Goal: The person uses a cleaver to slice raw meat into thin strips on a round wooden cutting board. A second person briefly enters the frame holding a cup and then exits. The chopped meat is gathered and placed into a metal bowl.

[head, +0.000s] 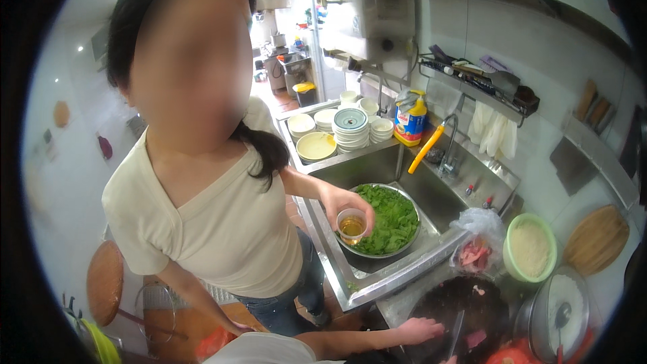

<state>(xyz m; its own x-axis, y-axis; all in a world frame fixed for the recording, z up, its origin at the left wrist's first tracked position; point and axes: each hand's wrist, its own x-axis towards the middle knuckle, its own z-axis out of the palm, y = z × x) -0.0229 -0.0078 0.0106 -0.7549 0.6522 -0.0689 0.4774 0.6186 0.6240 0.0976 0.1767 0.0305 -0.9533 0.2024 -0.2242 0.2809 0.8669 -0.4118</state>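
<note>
My left hand (pixel 420 330) lies at the near edge of a dark round chopping board (pixel 429 303), fingers extended and holding nothing. Only a few fingers of my right hand (pixel 448 360) show at the bottom rim, at the base of a knife (pixel 456 332) whose blade stands over the board. Beside the blade is a pink slice of raw meat (pixel 475 338), and a small pale scrap (pixel 478 290) sits farther back. A clear plastic bag (pixel 475 222) with raw meat rests behind the board. Next to it are a green bowl (pixel 511 266) of pale crumbs and a bowl of white powder (pixel 568 293) with a spoon.
A co-worker stands close on the left, holding a clear cup of amber liquid (pixel 352 226) above a basin of leafy greens (pixel 386 212) in the steel sink (pixel 429 197). Stacked dishes (pixel 349 134), a yellow detergent bottle (pixel 410 119) and a faucet (pixel 447 162) stand beyond.
</note>
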